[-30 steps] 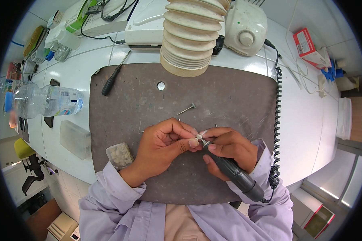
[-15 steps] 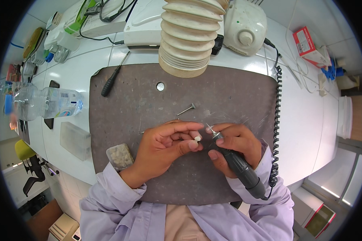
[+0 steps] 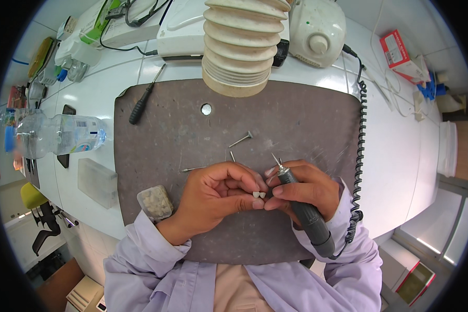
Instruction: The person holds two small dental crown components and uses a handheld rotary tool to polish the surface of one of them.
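Note:
Between the thumb and fingertips of my left hand [image 3: 205, 195] are small white tooth-shaped dental crowns [image 3: 259, 194]; two joined lobes show. My right hand [image 3: 314, 190] is wrapped round a dark rotary handpiece [image 3: 311, 221]. A thin pointed bur [image 3: 276, 159] sticks out of its metal collar, angled up and away from the crowns. The fingertips of both hands meet beside the crowns, and whether the right ones also press on them is hard to make out. Close to my left wrist stands a small clear box [image 3: 155, 203] of pale pieces.
On the brown mat [image 3: 166, 125] lie a dark-handled screwdriver [image 3: 142, 105] and several loose rotary bits [image 3: 241, 139]. A ribbed suction hose [image 3: 240, 52] hangs over its far edge. The handpiece's coiled cord [image 3: 362, 135] runs along the right. A plastic bottle [image 3: 62, 132] lies at left.
My hands have come together, fingertips meeting. The handpiece has tipped more upright, its bur moving away from the crowns. The crowns have turned, now showing two lobes.

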Demonstrator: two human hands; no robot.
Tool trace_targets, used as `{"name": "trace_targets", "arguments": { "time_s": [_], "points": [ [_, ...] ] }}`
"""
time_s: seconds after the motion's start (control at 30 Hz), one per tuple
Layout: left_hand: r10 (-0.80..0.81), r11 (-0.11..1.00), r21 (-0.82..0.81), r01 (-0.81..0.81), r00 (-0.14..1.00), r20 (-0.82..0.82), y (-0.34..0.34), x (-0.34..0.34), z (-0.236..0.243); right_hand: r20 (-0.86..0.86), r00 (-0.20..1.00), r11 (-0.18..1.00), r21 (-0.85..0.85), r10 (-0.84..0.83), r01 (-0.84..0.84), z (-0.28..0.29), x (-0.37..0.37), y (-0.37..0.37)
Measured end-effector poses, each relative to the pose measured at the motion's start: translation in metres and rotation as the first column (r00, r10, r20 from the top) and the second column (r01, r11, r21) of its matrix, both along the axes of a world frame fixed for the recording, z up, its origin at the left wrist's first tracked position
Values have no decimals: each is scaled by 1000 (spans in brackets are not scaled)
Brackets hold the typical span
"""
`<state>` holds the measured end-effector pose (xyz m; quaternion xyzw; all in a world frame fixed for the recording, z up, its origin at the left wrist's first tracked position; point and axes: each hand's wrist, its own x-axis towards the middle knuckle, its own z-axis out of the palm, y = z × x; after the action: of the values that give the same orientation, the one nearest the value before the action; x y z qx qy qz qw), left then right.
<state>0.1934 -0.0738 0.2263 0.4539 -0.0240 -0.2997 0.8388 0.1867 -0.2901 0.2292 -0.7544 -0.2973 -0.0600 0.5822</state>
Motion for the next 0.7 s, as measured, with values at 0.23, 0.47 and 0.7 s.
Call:
{"name": "trace_targets", "arguments": {
  "time_s": [0.23, 0.47, 0.7],
  "points": [
    [-21, 1000, -7, 21, 1000, 15, 0, 1, -4, 1, 1000, 999, -25, 22, -22, -2, 0, -4],
    [-18, 1000, -7, 17, 1000, -17, 0, 1, -1, -5, 1000, 1000, -19, 18, -18, -1, 0, -3],
    [-18, 1000, -5, 18, 999, -35, 0, 1, 0, 19, 1000, 1000, -21, 11, -10, -2, 0, -2]
  ]
}}
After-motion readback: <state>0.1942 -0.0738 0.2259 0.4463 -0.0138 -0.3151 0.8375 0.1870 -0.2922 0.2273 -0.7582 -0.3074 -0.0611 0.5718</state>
